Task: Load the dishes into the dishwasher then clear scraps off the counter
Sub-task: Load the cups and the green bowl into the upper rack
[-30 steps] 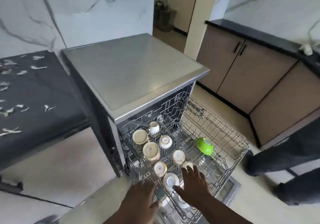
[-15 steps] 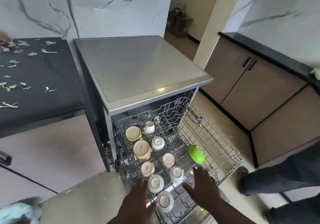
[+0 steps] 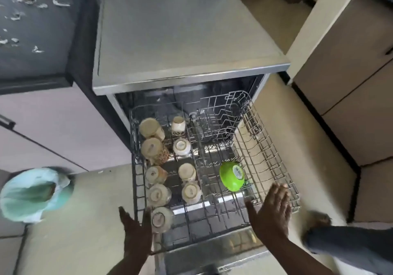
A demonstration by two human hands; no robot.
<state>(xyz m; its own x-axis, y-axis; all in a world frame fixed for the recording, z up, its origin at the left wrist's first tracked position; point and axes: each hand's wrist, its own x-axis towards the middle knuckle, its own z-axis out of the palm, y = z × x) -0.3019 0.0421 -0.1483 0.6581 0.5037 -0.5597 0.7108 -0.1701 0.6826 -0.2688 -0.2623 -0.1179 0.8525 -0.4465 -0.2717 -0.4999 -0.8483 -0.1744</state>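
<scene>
The steel dishwasher (image 3: 187, 40) stands open with its wire rack (image 3: 274, 157) pulled out. Several cream cups (image 3: 151, 148) sit upside down in two rows on the rack's left side. A green bowl (image 3: 231, 176) lies tilted on the right side. My left hand (image 3: 136, 230) is open at the rack's front left corner, next to the nearest cup (image 3: 161, 219). My right hand (image 3: 271, 215) is open with fingers spread over the rack's front right edge. Neither hand holds anything. Pale scraps (image 3: 38, 4) lie scattered on the dark counter (image 3: 40, 34) at the upper left.
A bin lined with a light green bag (image 3: 34, 191) stands on the floor at the left. Tan cabinets (image 3: 350, 66) run along the right. Another person's dark trouser leg and foot (image 3: 348, 242) are close to the rack's front right corner.
The view has tilted down and closer to the rack. My hands have spread apart from the middle front cups to the rack's two front corners. The bin has come into view.
</scene>
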